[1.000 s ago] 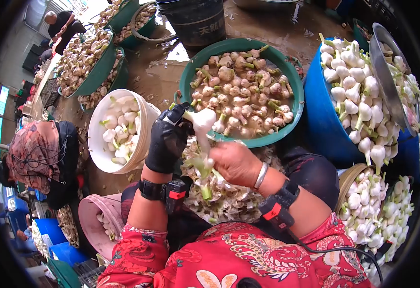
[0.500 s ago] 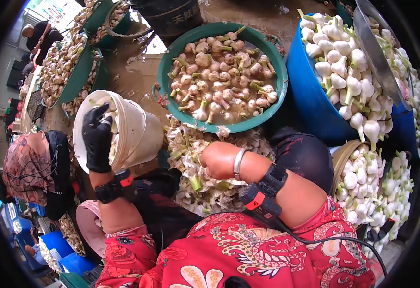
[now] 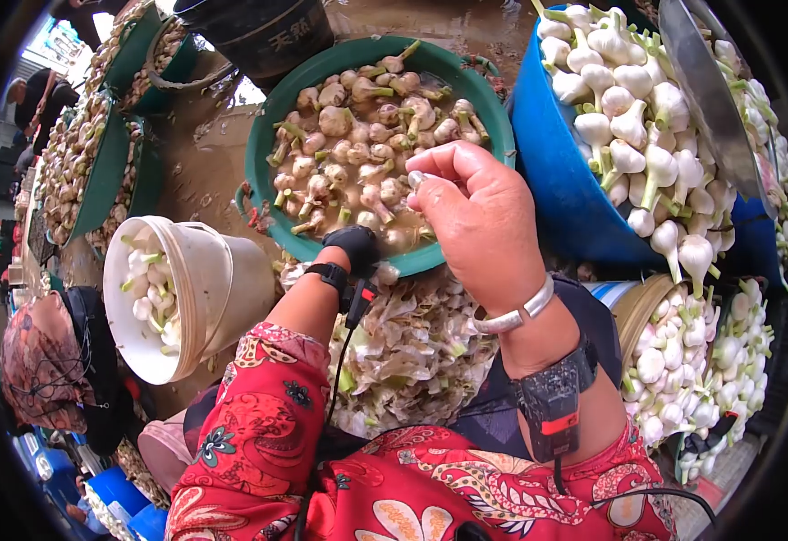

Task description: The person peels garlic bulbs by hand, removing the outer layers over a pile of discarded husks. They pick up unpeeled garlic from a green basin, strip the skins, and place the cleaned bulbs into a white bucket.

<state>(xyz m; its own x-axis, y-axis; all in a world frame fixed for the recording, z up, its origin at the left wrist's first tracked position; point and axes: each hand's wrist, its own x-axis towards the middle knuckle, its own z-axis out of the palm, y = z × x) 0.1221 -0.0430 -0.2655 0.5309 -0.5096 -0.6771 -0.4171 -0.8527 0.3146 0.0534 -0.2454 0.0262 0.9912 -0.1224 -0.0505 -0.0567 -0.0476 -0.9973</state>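
A green tub (image 3: 256, 153) of brownish water holds many garlic bulbs (image 3: 335, 120) with short stems. My left hand (image 3: 353, 245), in a black glove, is at the tub's near rim beside the bulbs; its fingers are mostly hidden. Over the tub's near right side is my bare right hand (image 3: 480, 225), its fingers curled in. A small silvery piece (image 3: 416, 179) shows at its thumb and fingertips, too small to name. Below both hands lies a heap of garlic peelings (image 3: 412, 352).
On the left, a white bucket (image 3: 218, 279) lies tilted with peeled bulbs inside. At the right stands a blue barrel (image 3: 556, 171) piled with white garlic, with more garlic in containers below it. A black bucket (image 3: 263, 36) is behind the tub. A person's patterned head covering (image 3: 47, 361) is at left.
My left hand has moved from the white bucket's mouth to the tub's near rim. My right hand has risen from the peelings to over the tub's edge. The view has shifted slightly.
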